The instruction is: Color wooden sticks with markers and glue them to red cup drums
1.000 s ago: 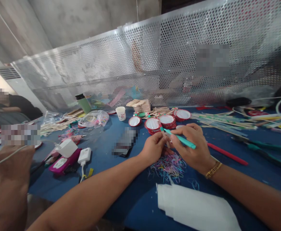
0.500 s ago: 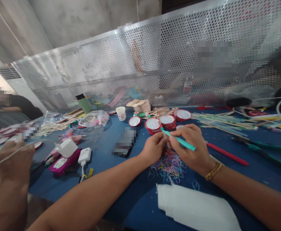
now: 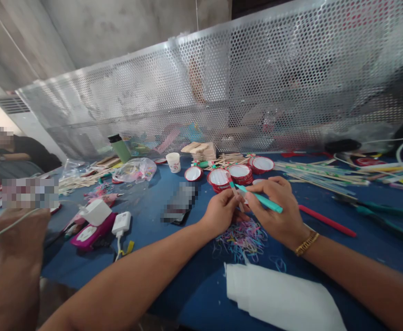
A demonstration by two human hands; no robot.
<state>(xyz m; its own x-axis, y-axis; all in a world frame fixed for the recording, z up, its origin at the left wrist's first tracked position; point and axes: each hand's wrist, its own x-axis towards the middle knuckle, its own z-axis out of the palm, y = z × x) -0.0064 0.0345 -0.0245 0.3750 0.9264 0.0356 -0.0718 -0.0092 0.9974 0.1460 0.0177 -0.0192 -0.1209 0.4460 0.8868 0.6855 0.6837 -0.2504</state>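
Note:
My left hand point(image 3: 220, 214) pinches a thin wooden craft stick point(image 3: 235, 193) that has red and teal bands near its upper end. In my right hand point(image 3: 276, 211) is a teal marker point(image 3: 268, 203), held like a pen with its tip by the stick; whether the tip touches cannot be made out. Below both hands lies a heap of colourful rubber bands point(image 3: 244, 240). Stacks of round discs with red rims point(image 3: 219, 177) stand just beyond my fingers. To the right of my right hand rests a red marker point(image 3: 327, 221).
A rolled white sheet point(image 3: 280, 294) lies at the front. Farther left are a phone point(image 3: 181, 204), a paper cup point(image 3: 173, 163), a green bottle point(image 3: 120, 149) and chargers point(image 3: 121, 223). Pliers point(image 3: 384, 214) and loose sticks point(image 3: 319, 170) lie right. Another person's hand point(image 3: 22, 234) is at far left.
The marker's tip has shifted slightly right along with my right hand, uncovering more of the craft stick and its teal band. My left hand stays in nearly the same place.

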